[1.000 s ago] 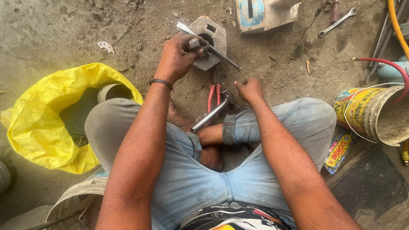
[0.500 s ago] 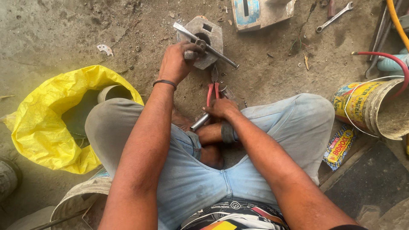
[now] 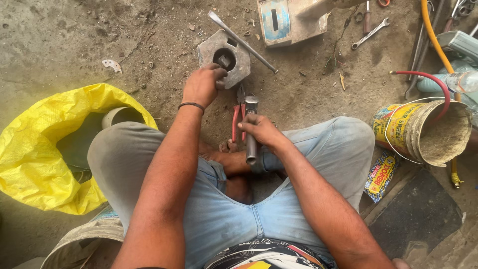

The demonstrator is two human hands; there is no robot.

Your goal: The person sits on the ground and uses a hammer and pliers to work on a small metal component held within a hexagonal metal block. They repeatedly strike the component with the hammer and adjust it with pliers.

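Since a moment ago the right hand has closed around the gray metal tool and lifted it off the lap, and the long rod now lies free across the block. Left of the left fingers sits the yellow bag; far right of the right fingers lies the tipped bucket. The metal block rests on the floor under the left hand, whose fingers curl onto its near edge. The red pliers lie just left of the right fingers, which wrap tightly round the tool.
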